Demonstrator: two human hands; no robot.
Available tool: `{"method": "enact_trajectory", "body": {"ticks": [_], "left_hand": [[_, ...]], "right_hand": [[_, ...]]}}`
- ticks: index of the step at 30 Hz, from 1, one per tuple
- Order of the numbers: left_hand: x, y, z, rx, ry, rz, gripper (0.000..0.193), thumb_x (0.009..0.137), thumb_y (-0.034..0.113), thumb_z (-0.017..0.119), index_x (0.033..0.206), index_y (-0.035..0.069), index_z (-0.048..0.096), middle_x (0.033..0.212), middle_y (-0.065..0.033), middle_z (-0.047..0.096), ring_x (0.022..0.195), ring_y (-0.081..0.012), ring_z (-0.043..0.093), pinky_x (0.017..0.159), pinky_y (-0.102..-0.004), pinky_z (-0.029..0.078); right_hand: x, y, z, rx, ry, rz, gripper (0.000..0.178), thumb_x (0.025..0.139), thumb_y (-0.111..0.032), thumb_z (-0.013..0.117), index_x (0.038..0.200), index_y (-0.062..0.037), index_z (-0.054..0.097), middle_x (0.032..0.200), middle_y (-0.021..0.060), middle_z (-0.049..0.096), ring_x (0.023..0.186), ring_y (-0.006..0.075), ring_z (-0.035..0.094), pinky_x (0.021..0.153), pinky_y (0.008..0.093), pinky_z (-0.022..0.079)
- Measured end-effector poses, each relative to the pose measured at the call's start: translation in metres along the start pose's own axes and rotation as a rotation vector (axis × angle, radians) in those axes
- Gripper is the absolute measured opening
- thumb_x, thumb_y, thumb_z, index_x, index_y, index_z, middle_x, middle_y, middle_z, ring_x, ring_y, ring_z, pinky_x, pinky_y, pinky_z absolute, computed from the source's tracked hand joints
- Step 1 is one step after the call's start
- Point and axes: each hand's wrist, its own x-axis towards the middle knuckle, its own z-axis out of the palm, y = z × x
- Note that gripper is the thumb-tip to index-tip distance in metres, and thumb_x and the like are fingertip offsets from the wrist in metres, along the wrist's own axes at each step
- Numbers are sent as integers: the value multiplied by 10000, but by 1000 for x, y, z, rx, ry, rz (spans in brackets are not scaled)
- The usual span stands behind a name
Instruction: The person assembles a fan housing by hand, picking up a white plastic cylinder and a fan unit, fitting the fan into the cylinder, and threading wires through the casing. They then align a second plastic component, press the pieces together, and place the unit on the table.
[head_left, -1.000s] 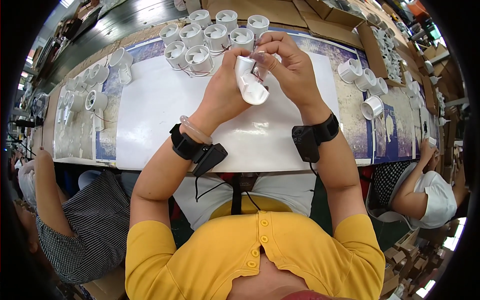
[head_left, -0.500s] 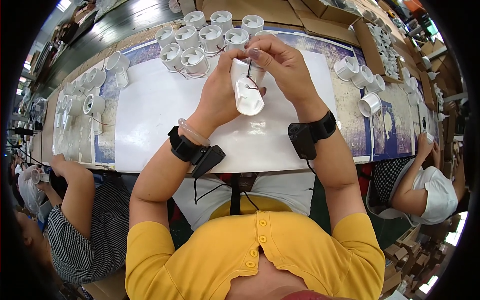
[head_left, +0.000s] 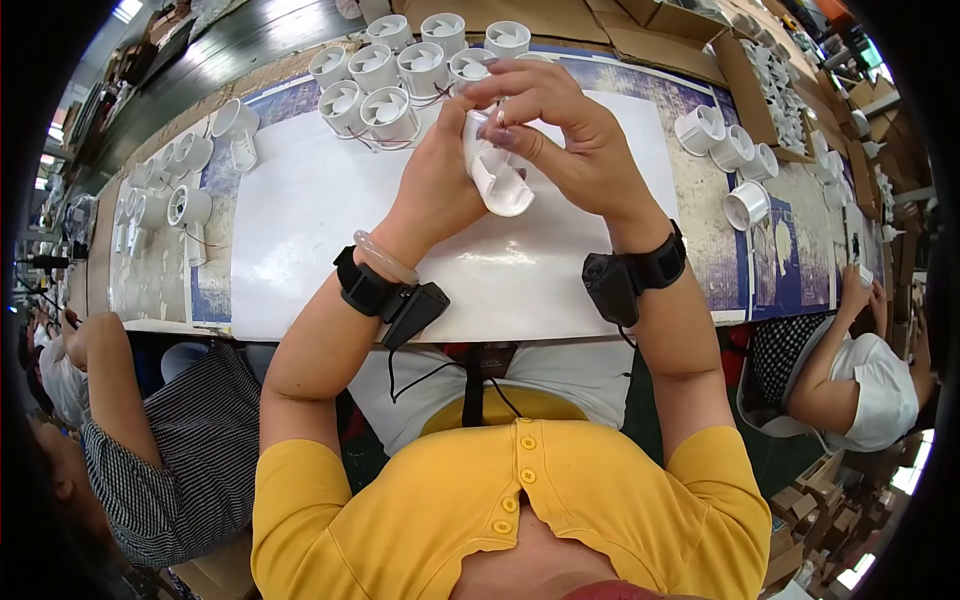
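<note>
Over the middle of the white sheet, my left hand [head_left: 437,182] is wrapped round a white plastic fan housing [head_left: 501,182], its open, trough-like end tilted toward me. My right hand [head_left: 572,140] is bent over the far part of that housing, thumb and fingertips drawn together at its edge. Whatever sits between those fingertips is hidden or too small to make out. Just beyond my hands stands a group of white round fan units [head_left: 389,116] with blades inside and thin dark-red wires trailing from some.
More white fan units [head_left: 188,207] stand at the left, and several white cylinders [head_left: 733,148] at the right. A cardboard box [head_left: 752,95] of small white parts lies at the far right. Co-workers sit on both sides, one in a striped top [head_left: 190,450].
The dark wire pinched by my right hand no longer shows. My right fingers have spread over the housing's far part, and the housing has turned slightly. The left co-worker's arm has moved.
</note>
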Motion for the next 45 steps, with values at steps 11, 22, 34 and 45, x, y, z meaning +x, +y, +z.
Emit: {"method": "enact_trajectory", "body": {"ticks": [11,22,34,45], "left_hand": [[-4,16,4,-29,-88,-114,739,683,250,807,1221,52,341,1024,-186,593,909,-343,619,771,-379,499],[-7,17,9,-264,-2,-170,959,704,211,800,1353,-15,131,1107,-161,565,999,-251,598,862,-318,473],[-8,7,13,-153,-28,-109,1103,669,223,826,1390,-12,24,1251,-221,469,1103,-314,552,926,-338,451],[-6,10,8,-202,-46,-86,1097,660,222,829,1400,-14,54,1298,-231,431,1152,-331,519,956,-355,434]], "right_hand": [[1,13,3,515,376,376,186,912,-153,609,995,3,665,853,58,673,866,142,626,897,303,456],[-4,27,18,689,244,643,334,968,-267,468,1099,12,598,965,91,652,847,156,634,836,279,485],[-15,47,37,1000,150,664,309,938,-266,546,1016,15,648,916,61,665,784,99,625,693,221,503],[-11,40,34,932,132,625,218,902,-176,551,978,-1,657,889,34,656,783,81,603,708,209,485]]}}
